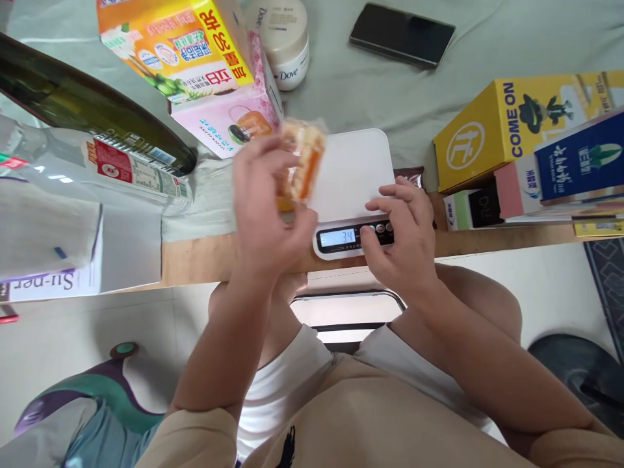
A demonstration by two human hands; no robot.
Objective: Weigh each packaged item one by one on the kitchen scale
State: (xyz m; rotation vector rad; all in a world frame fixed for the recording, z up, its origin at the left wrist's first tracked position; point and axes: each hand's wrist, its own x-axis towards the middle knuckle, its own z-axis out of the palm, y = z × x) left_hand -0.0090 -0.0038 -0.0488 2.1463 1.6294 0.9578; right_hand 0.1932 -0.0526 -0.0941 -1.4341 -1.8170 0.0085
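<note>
- The left hand (266,208) is closed on a clear-wrapped snack pack (299,159), orange and pale inside. The hand is blurred, and the pack hangs over the scale's 9 o'clock edge, apparently clear of the plate.
- The right hand (402,237) rests on the front panel of the white scale (353,175), fingers curled down, with a fingertip on or just above the buttons (385,229) at the scale's 5 o'clock corner. It holds nothing.
- The display (341,237) is lit and reads something like 34, though the plate itself looks bare.
- Judged from this, the scale is switched on and being set. The pack is not yet resting on the plate, so a settled reading for it is still to be had.
- At 11 o'clock from the scale lies a pink and orange box (195,58). A white jar (285,39) stands just beyond it, at 12 o'clock.
- A dark phone (402,34) lies at 1 o'clock, well apart from the scale.
- A yellow carton (507,123) and a blue carton (580,159) lie at 3 o'clock.
- A dark bottle (88,107) and a clear bottle (121,172) lie at 9 o'clock, near the table's front edge.
- A small dark packet (409,174) peeks out at the scale's right edge, just beyond the right hand.
</note>
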